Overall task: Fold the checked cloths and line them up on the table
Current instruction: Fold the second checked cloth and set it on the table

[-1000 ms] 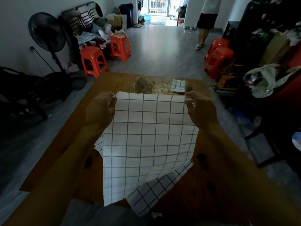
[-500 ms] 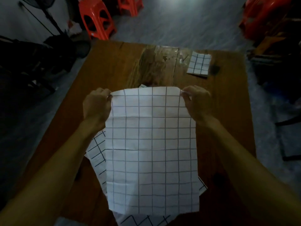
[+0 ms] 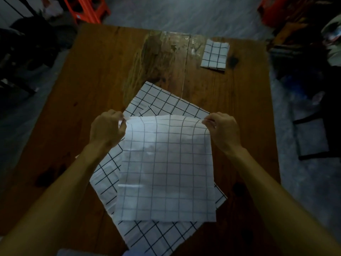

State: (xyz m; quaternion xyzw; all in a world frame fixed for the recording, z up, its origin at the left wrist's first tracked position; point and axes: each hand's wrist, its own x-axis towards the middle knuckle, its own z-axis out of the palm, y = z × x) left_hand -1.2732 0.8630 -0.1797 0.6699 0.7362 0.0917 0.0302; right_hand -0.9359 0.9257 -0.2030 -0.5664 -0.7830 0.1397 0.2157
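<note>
Status: one folded cloth (image 3: pixel 215 56) sits finished at upper right of the frame, flat on the table (image 3: pixel 103 74), well apart from the rest. That looks like the only one done, so the row has a single item so far.

In progress: the top cloth (image 3: pixel 166 170), unfolded, centre frame. Left hand (image 3: pixel 107 129) pinches its far-left corner, right hand (image 3: pixel 222 129) pinches its far-right corner; both thumbs and fingers closed on the fabric edge. Far edge looks slightly lifted, near part lies flat.

Left to do: at least one more open cloth (image 3: pixel 162 102) lies skewed under it, corners poking out above and below. Exact count in the pile can't be told. First fold on the held one not yet made.
</note>
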